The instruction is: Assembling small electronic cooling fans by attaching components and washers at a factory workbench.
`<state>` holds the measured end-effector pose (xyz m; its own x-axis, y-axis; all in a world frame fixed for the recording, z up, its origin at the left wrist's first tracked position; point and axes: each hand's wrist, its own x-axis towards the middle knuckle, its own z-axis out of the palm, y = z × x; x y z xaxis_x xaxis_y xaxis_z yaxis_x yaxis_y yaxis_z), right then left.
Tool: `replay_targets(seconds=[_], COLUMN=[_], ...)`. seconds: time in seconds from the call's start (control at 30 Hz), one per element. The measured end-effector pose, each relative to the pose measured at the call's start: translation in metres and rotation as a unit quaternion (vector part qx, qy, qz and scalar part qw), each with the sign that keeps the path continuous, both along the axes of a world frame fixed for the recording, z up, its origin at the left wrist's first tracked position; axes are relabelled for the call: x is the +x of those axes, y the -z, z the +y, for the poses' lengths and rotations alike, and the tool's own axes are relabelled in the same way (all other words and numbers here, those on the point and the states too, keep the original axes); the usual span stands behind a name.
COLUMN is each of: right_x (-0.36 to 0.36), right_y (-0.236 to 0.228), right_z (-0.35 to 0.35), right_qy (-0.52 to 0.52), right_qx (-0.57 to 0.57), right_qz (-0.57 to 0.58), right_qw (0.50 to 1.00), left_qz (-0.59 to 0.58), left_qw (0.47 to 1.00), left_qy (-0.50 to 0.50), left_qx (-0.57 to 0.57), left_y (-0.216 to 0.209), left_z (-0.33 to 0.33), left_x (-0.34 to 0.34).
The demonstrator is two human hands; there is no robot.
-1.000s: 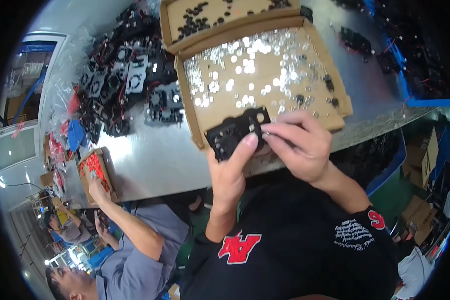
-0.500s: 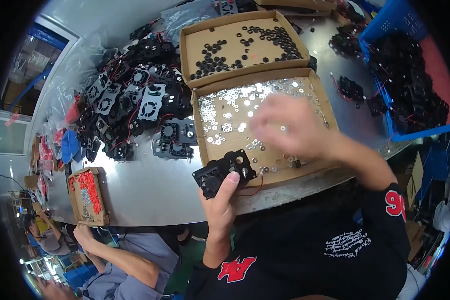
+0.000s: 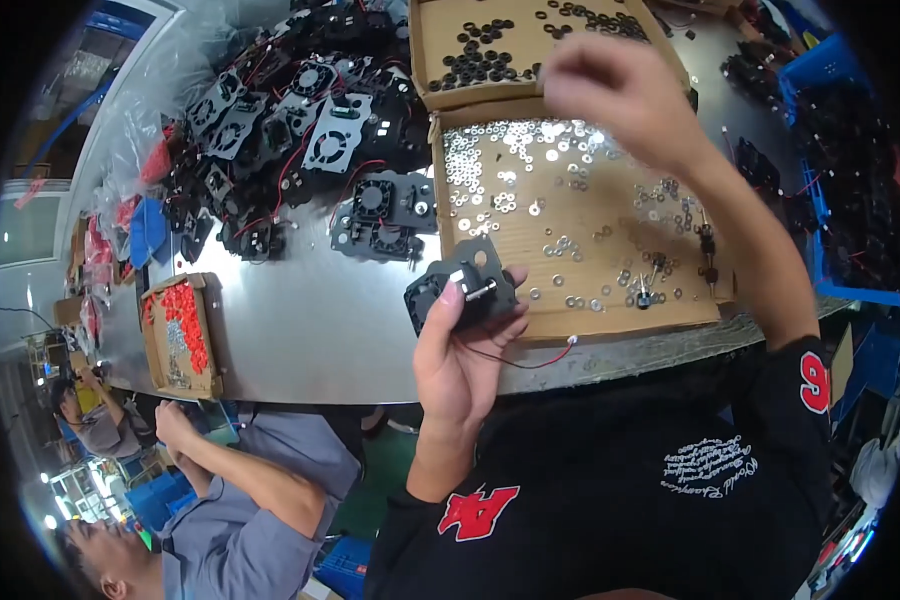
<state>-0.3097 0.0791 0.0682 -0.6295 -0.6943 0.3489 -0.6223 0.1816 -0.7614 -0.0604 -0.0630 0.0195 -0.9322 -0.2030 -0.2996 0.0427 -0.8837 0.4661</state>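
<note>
My left hand (image 3: 455,375) grips a black fan unit (image 3: 432,298) near the front edge of the table, thumb on top and fingers beneath. A metal post stands out of the unit, and its thin dark and red cable trails right to a white plug (image 3: 572,341). Up and to the right, my right hand (image 3: 620,95) hovers over the meeting edges of two shallow cardboard trays. Its fingers are curled but smeared by motion, so anything in them cannot be made out. Black rings (image 3: 480,68) lie in the far tray, silvery washers (image 3: 465,165) in the near one.
Many fan assemblies (image 3: 270,140) are heaped at the left, with two (image 3: 380,220) beside the near tray (image 3: 630,330). Metal shafts (image 3: 645,295) lie inside that tray. A blue crate (image 3: 820,200) stands right. At the left, a co-worker's hands (image 3: 175,425) are near a box of red parts (image 3: 213,345).
My right hand has moved up and away from the washers toward the black rings. The left hand has tilted the fan unit and shifted it slightly right. The whole view has shifted too.
</note>
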Motion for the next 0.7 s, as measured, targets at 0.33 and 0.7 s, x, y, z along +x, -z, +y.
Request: replay_targets(seconds=[0.33,0.7], right_x=[0.123,0.128], right_y=[0.02,0.005], right_z=[0.031,0.049], right_qy=[-0.04,0.035], right_qx=[-0.085,-0.064], right_qz=[-0.011,0.085], right_qw=[0.996,0.994], left_qz=[0.028,-0.039], left_qw=[0.998,0.992], left_qy=[0.055,-0.025], left_qx=[0.005,-0.115], left_y=[-0.004,-0.023], left_z=[0.019,0.041], left_x=[-0.012,-0.02])
